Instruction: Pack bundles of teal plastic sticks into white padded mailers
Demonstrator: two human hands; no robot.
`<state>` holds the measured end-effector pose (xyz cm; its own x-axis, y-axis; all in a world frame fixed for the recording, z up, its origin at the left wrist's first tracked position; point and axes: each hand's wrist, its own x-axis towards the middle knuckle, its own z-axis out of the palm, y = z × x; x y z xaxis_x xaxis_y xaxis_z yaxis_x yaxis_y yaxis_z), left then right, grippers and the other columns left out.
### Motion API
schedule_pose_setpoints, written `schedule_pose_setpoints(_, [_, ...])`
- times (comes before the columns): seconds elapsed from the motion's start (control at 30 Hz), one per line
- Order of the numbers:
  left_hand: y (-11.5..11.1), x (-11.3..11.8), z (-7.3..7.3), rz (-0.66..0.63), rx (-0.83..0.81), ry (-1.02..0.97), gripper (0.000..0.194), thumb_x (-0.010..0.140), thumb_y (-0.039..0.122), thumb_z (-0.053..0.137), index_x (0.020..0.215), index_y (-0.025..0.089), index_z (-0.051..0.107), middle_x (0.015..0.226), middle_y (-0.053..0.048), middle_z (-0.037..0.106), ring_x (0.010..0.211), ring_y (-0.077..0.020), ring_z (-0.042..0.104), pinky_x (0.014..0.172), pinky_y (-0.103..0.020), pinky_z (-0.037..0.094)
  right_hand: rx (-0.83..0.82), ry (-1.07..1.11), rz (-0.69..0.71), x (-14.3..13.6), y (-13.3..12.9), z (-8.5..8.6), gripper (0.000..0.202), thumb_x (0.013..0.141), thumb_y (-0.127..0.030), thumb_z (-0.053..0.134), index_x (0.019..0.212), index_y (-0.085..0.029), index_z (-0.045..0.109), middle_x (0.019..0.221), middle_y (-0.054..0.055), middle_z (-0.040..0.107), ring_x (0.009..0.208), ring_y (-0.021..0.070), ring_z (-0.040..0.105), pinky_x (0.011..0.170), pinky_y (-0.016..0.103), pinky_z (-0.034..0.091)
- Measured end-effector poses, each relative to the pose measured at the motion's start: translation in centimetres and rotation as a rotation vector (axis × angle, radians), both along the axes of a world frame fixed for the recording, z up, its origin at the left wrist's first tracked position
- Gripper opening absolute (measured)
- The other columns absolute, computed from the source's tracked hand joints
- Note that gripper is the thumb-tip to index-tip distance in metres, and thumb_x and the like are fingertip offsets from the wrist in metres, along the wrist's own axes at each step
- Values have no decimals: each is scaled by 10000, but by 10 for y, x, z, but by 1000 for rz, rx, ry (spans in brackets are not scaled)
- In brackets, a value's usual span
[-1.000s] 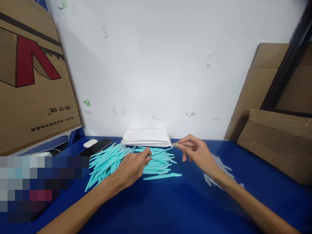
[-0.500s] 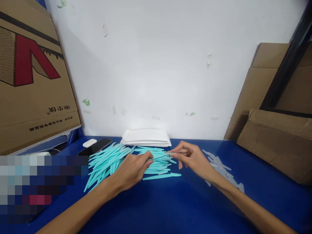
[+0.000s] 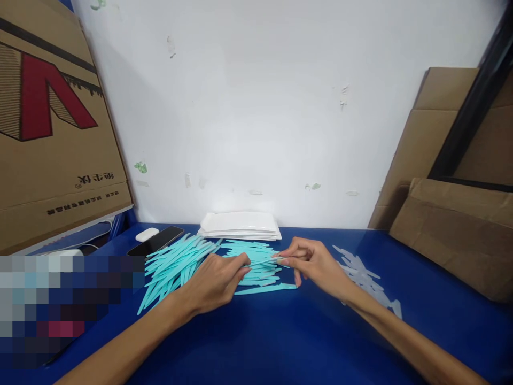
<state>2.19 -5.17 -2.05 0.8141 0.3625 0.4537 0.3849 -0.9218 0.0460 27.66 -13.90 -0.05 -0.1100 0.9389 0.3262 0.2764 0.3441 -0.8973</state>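
Observation:
One slim turquoise eyebrow razor (image 3: 263, 262) is stretched between my two hands, over the middle pile. My left hand (image 3: 216, 279) pinches its left end between thumb and fingers. At its right end, the fingertips of my right hand (image 3: 316, 266) are closed on the razor; whether a cover is on that end is too small to tell. Beneath lies a pile of turquoise razors (image 3: 256, 277), with a single razor (image 3: 266, 289) in front of it. A larger heap of razors (image 3: 170, 274) is left of my left hand. Translucent blade covers (image 3: 363, 274) lie scattered beyond my right wrist.
White envelope-like packets (image 3: 240, 225) are stacked against the wall. A phone (image 3: 156, 241) and a white case (image 3: 147, 234) lie back left. Cardboard boxes stand at left (image 3: 64, 160) and right (image 3: 452, 235). The blue table (image 3: 256, 342) extends toward me.
My right hand has lowered slightly, and the razor between my hands now lies a little lower and flatter. My left hand keeps its pinch.

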Motion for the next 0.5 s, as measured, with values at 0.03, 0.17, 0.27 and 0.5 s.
schedule_pose_setpoints(0.03, [0,0,0,-3,4,5,173,1044,273,365,1020,213,525,708,11,650,546,-136,547,550,-279,293,0,-4,0,0,0,0,288,846,-475,711,770,-231,579,781,23,770,472,143,644,649,361,578])
schedule_pose_setpoints(0.17, [0,0,1,1,19,20,172,1043,276,365,1014,212,522,696,11,643,541,-141,544,546,-281,278,-8,-2,0,-1,0,0,276,850,-466,710,761,-238,581,699,8,754,474,152,651,744,404,593])
schedule_pose_setpoints(0.27, [0,-1,0,3,35,27,172,1042,275,363,998,212,517,682,14,631,540,-144,542,542,-284,272,1,30,26,-2,0,-1,280,848,-453,718,758,-226,580,800,24,782,447,131,640,778,413,594])
schedule_pose_setpoints(0.5, [-1,-1,0,-7,51,12,178,1032,246,366,967,209,527,656,17,614,517,-137,529,527,-288,271,16,25,22,-3,-1,-2,314,832,-512,720,741,-237,596,582,-21,716,496,180,686,839,455,588])
